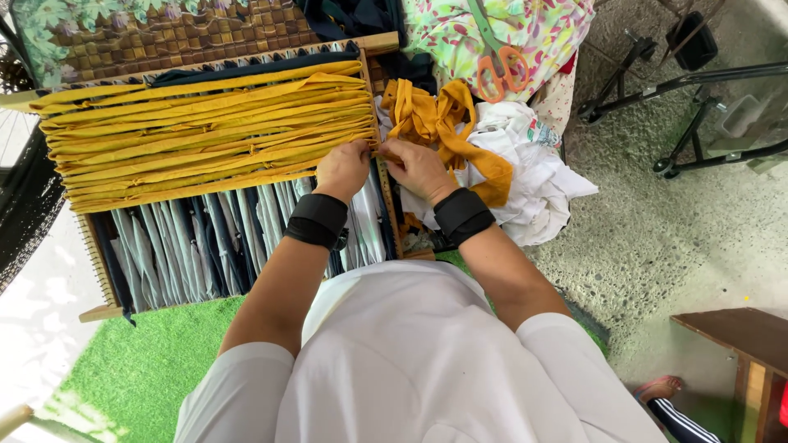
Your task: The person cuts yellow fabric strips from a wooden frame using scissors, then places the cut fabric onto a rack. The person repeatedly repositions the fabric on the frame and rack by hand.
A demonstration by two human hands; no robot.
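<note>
A white shirt (pixel 410 361) fills the near view, hiding the lap. Beyond it, the left hand (pixel 343 168) and right hand (pixel 417 168), both grips pinched shut on a yellow strip (pixel 373 149) at the wooden frame (pixel 386 123) edge. The fingertips are hidden. Orange-handled scissors (pixel 499 61) lie on floral cloth (pixel 509 33), their blade tips cut off.

Both hands (pixel 382 168) together, fingers pinched
</note>
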